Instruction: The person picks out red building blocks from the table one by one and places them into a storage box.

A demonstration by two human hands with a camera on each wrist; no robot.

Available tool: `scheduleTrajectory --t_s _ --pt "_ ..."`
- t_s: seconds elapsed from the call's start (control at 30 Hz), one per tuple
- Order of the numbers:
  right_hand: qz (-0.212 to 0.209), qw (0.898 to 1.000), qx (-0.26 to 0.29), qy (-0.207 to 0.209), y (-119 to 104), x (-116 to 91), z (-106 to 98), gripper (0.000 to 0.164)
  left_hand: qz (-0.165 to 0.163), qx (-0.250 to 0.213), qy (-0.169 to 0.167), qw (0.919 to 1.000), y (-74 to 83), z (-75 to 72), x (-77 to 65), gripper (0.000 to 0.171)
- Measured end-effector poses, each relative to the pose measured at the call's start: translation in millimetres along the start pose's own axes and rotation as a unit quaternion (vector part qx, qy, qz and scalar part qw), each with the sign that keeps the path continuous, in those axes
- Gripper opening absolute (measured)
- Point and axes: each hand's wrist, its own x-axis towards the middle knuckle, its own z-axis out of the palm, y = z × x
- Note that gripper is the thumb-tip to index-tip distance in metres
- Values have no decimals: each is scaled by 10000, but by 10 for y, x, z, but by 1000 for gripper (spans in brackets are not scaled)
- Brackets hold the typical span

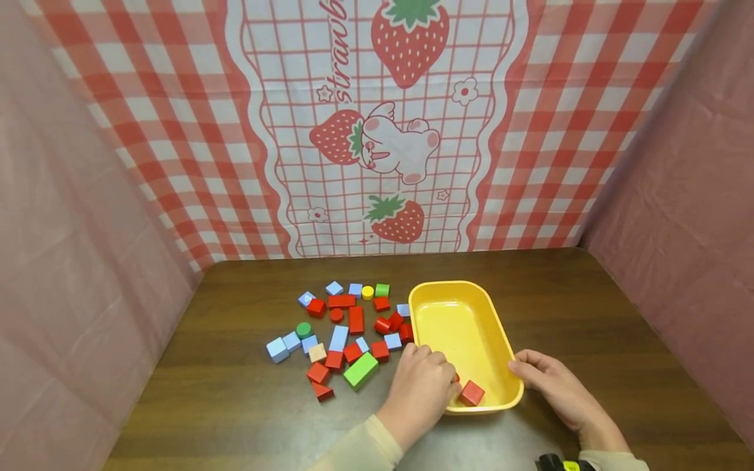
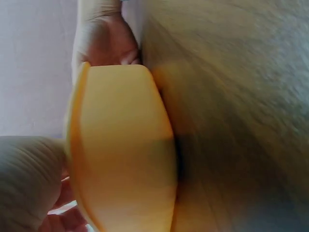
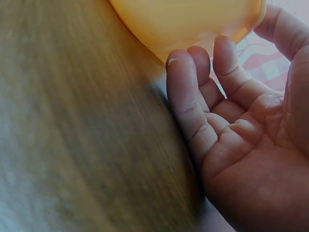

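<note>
Here, a yellow plastic tub [image 1: 456, 327] sits right of centre in the lower half of the head view, on a dark wooden table [image 1: 224, 392]. The right hand [image 1: 559, 392], at lower right, pinches the tub's near right rim, thumb on the edge and fingers against the outer wall. The left hand [image 1: 419, 386] reaches over the left rim with bent fingers; whether they hold the small red piece [image 1: 457, 377] showing beside them, I cannot tell. A red cube [image 1: 472, 394] lies inside the tub's lower end. Building blocks [image 1: 356, 320] lie scattered at lower centre-left, including a light green rectangular block [image 1: 361, 371].
</note>
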Motion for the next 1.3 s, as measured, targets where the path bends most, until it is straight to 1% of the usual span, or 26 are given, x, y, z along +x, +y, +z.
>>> scheduleTrajectory --t_s 0.1,0.17,0.23,0.3,0.37,0.4,0.43,0.47,0.5,0.57,0.6,0.67,0.73,0.77,0.83,0.87,0.93,1.0,1.07,1.13,1.2,1.23,1.27,1.3 --pt "-8 10000 15 11 -9 4 -2 28 -43 216 13 9998 1 -4 20 21" --pt "-4 10000 5 37 -14 4 -3 28 -41 263 96 9996 -3 -2 21 22" --pt "3 10000 -4 45 -16 1 -4 28 28 6 204 9998 -9 -1 13 20" --pt "9 10000 -20 61 -18 -4 -6 28 217 -377 308 9986 -16 -1 -8 18" --pt "22 9999 -51 98 -22 -10 -8 29 450 -679 454 9956 -29 -5 -33 17" --pt "25 9999 -58 104 -21 -11 -10 29 523 -749 529 9944 -44 -13 -45 16" --pt "22 9999 -64 104 -23 -11 -10 29 546 -713 577 9943 -73 -27 -58 16" --pt "34 9999 -89 120 -24 -10 -10 29 433 -667 582 9951 -112 -45 -69 16" --pt "45 9998 -108 128 -24 -8 -11 29 229 -534 569 9967 -164 -62 -76 16" --pt "54 9998 -136 132 -23 -7 -14 30 -368 -231 451 9980 -301 -85 -87 17" --pt "50 9998 -139 134 -21 -8 -15 29 -710 -102 304 9970 -380 -91 -97 19" --pt "59 9997 -167 157 -17 -17 -19 30 -1286 159 -100 9915 -520 -84 -124 25" --pt "47 9997 -152 159 -13 -30 -26 29 -1548 362 -449 9863 -619 -59 -156 30" --pt "44 9997 -148 164 -10 -35 -28 29 -1583 426 -579 9848 -650 -48 -176 33" --pt "49 9998 -132 147 -3 -39 -33 29 -1525 554 -789 9836 -681 -38 -205 35" --pt "54 9998 -116 136 1 -37 -32 29 -1483 588 -826 9837 -686 -36 -214 36" --pt "59 9999 -89 112 9 -34 -28 29 -1426 664 -811 9842 -684 -50 -224 36" --pt "54 10000 -50 56 18 -30 -21 30 -1437 719 -719 9844 -670 -101 -221 33" --pt "43 10000 -50 31 24 -27 -12 30 -1465 647 -473 9860 -648 -186 -203 33" --pt "15 10000 -68 -1 28 -23 -13 31 -1421 398 -95 9890 -624 -284 -166 31" --pt "2 10000 -86 0 27 -17 -12 31 -1215 18 266 9922 -591 -367 -122 30" --pt "8 10000 -93 15 26 -13 -11 31 -1067 -198 386 9933 -572 -391 -97 30" --pt "9 10000 -84 17 27 -8 -10 31 -910 -395 454 9940 -550 -404 -73 30" --pt "12 10000 -69 17 27 -5 -8 31 -757 -562 452 9945 -525 -409 -49 29"
